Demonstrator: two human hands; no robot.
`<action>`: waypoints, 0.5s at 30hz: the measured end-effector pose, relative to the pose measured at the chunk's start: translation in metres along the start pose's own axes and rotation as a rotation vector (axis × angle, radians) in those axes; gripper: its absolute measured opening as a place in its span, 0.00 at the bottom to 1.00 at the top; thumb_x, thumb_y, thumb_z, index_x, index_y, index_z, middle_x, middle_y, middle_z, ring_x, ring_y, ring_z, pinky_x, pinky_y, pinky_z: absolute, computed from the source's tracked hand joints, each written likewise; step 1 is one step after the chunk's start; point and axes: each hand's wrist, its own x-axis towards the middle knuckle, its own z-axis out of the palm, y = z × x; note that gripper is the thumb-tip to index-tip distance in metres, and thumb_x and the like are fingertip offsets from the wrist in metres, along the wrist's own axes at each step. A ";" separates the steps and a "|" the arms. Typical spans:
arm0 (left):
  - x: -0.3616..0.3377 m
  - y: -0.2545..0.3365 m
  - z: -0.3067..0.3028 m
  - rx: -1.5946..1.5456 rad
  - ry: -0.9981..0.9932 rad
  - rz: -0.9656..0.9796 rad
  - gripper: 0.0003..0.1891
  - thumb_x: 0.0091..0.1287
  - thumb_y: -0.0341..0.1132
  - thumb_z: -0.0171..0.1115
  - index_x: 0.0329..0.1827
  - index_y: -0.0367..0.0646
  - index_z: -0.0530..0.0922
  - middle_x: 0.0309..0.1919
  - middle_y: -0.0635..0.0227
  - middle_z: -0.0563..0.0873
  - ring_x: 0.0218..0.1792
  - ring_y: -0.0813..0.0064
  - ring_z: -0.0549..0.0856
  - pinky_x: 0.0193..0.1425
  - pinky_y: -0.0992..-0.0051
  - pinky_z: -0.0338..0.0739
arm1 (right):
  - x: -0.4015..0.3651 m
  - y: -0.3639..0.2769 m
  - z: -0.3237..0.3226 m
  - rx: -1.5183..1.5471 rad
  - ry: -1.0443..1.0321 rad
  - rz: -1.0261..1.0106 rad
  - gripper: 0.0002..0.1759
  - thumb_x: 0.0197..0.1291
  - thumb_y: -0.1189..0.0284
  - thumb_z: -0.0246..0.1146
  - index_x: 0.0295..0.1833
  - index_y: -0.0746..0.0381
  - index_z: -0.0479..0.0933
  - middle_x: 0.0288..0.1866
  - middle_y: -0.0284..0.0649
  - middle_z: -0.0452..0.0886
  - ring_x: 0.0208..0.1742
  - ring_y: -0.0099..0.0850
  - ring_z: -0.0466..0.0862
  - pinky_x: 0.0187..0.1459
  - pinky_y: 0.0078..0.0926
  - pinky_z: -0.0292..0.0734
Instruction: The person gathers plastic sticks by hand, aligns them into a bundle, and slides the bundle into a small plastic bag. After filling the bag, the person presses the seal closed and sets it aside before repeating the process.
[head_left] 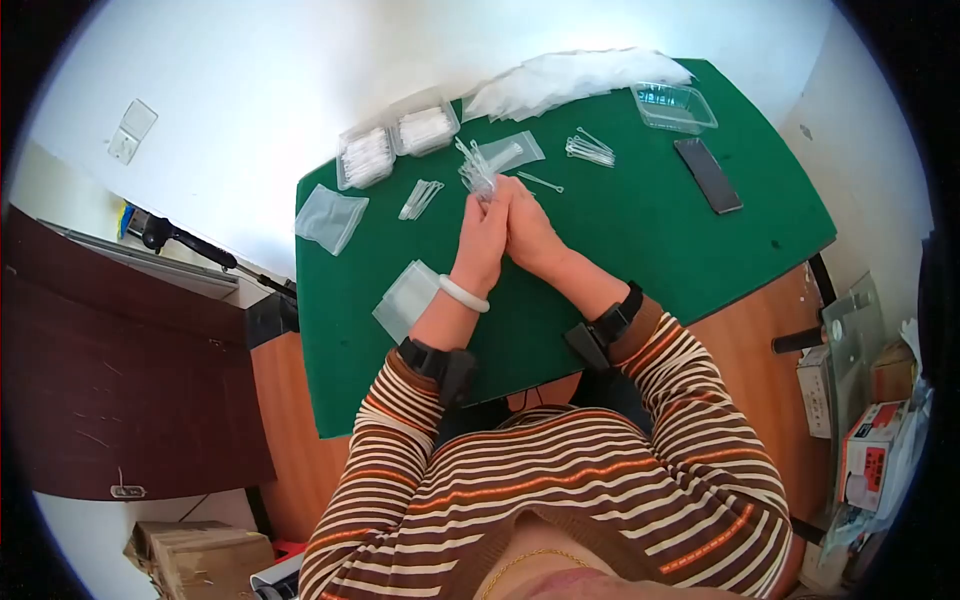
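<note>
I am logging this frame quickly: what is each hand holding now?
Left hand: closed on a bundle of clear plastic sticks.
Right hand: pressed against the other hand at the same bundle; whether it grips cannot be told.

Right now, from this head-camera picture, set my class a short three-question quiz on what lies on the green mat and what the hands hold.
1. True or false: the flat black phone lies on the green felt mat, to the right of both hands.
2. What do the left hand and the right hand hold together?
A. a bundle of thin clear plastic sticks
B. a pair of scissors
C. a roll of tape
3. Fill in: the smooth white bangle sits on the ___ wrist.

Key: 1 true; 2 A; 3 left.
</note>
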 end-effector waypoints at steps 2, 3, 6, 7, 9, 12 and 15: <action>-0.008 0.007 0.003 0.357 0.112 0.282 0.19 0.75 0.46 0.59 0.58 0.41 0.73 0.48 0.67 0.83 0.47 0.79 0.80 0.54 0.75 0.76 | 0.000 -0.008 0.003 0.123 0.032 -0.047 0.22 0.65 0.72 0.60 0.61 0.68 0.68 0.52 0.54 0.77 0.56 0.55 0.78 0.55 0.42 0.76; -0.008 0.006 -0.002 0.364 0.114 0.276 0.19 0.75 0.46 0.59 0.58 0.41 0.73 0.48 0.67 0.83 0.47 0.79 0.80 0.54 0.75 0.76 | -0.001 -0.004 0.006 0.130 0.033 -0.041 0.22 0.65 0.72 0.60 0.61 0.68 0.68 0.52 0.54 0.77 0.56 0.55 0.78 0.55 0.42 0.76; -0.012 0.001 -0.019 0.618 0.051 0.343 0.22 0.76 0.44 0.58 0.63 0.38 0.69 0.52 0.66 0.81 0.51 0.77 0.79 0.56 0.75 0.75 | -0.003 0.002 0.012 0.311 -0.055 0.047 0.24 0.64 0.73 0.62 0.64 0.66 0.67 0.53 0.53 0.78 0.59 0.51 0.78 0.59 0.38 0.74; -0.012 0.000 -0.023 0.622 0.047 0.340 0.22 0.76 0.44 0.58 0.63 0.38 0.69 0.52 0.66 0.81 0.51 0.77 0.79 0.56 0.75 0.75 | -0.005 0.004 0.010 0.313 -0.050 0.050 0.24 0.64 0.73 0.62 0.64 0.66 0.67 0.53 0.53 0.78 0.59 0.51 0.78 0.59 0.38 0.74; -0.013 -0.004 -0.028 0.538 0.007 0.322 0.29 0.72 0.45 0.63 0.68 0.39 0.64 0.53 0.63 0.81 0.52 0.74 0.80 0.57 0.73 0.76 | -0.007 -0.001 -0.007 0.271 -0.193 0.097 0.26 0.62 0.74 0.64 0.65 0.65 0.66 0.54 0.53 0.78 0.62 0.50 0.76 0.62 0.37 0.72; -0.012 -0.009 -0.033 0.485 -0.009 0.308 0.35 0.69 0.47 0.67 0.72 0.40 0.60 0.55 0.61 0.80 0.53 0.71 0.81 0.58 0.72 0.77 | -0.003 -0.007 -0.029 0.216 -0.318 0.115 0.28 0.61 0.74 0.65 0.66 0.63 0.67 0.55 0.53 0.78 0.63 0.49 0.76 0.64 0.37 0.71; -0.009 -0.010 -0.035 0.486 -0.018 0.311 0.40 0.66 0.48 0.70 0.74 0.42 0.57 0.57 0.59 0.79 0.55 0.69 0.81 0.60 0.71 0.76 | 0.002 0.000 -0.038 0.162 -0.399 0.089 0.29 0.59 0.74 0.67 0.66 0.62 0.67 0.57 0.52 0.78 0.61 0.50 0.77 0.63 0.38 0.72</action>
